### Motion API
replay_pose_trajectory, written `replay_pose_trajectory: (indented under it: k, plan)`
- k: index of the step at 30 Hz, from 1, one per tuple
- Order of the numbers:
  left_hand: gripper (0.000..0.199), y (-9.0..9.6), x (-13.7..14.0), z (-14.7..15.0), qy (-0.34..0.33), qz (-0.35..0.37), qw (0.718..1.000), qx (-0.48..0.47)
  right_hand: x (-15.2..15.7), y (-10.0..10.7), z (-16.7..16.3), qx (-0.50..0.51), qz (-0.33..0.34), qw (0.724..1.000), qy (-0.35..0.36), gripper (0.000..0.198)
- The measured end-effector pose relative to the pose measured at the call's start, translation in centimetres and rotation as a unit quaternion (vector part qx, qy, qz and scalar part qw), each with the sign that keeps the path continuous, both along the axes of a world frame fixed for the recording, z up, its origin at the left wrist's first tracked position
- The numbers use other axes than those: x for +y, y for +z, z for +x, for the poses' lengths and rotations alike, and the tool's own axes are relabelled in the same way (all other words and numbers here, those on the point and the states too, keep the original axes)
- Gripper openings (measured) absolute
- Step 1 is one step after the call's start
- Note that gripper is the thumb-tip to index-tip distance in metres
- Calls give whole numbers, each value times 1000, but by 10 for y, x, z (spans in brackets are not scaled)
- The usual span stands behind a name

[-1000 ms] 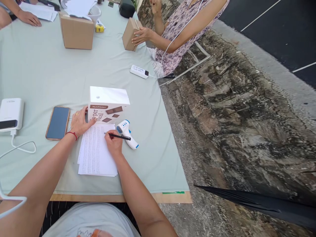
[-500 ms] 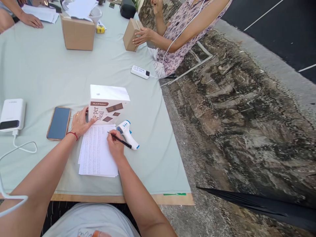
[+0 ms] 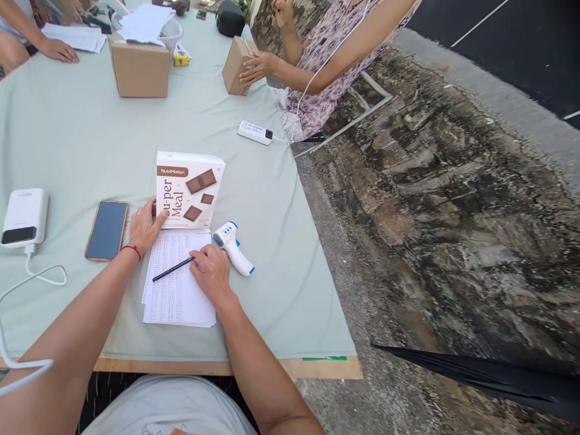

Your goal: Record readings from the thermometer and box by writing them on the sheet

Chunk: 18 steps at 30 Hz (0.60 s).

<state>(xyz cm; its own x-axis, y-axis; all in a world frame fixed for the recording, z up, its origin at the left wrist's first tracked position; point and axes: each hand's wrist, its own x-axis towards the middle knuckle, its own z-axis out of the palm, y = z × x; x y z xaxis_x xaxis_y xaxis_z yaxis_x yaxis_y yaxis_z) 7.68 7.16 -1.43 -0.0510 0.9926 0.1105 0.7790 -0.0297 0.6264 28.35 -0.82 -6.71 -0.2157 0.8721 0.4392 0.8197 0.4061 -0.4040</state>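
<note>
A white "NutriMotion" box (image 3: 192, 192) stands upright at the top of a stack of printed sheets (image 3: 179, 308). My left hand (image 3: 145, 225) grips its lower left side, thumb on the front and fingers around the edge. Over the upper right of the sheets, my right hand (image 3: 211, 269) is closed, with one end of a black pen (image 3: 173, 269) between its fingertips. The pen points left and down across the printed lines. Just right of that hand lies a white and blue infrared thermometer (image 3: 234, 249). A smartphone (image 3: 107, 231) rests left of my left hand.
A white power bank (image 3: 25, 217) with a cable lies at the left. Across the table stand a cardboard box (image 3: 139, 69) and a smaller carton (image 3: 236, 65) held by another person. A white device (image 3: 254, 132) is near the right edge. Another person's hand (image 3: 58, 49) rests far left.
The box has tilted back and shifted slightly left, so more of its front shows. In my right hand the pen has swung from pointing right to lying leftward over the sheets.
</note>
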Motion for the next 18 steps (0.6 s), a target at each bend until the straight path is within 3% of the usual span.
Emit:
replay_pose_trajectory:
  k: [18]
  plan:
    - [69, -7, 1, -4, -5, -14, 996, 86, 5, -4, -5, 72, -1, 997, 19, 21]
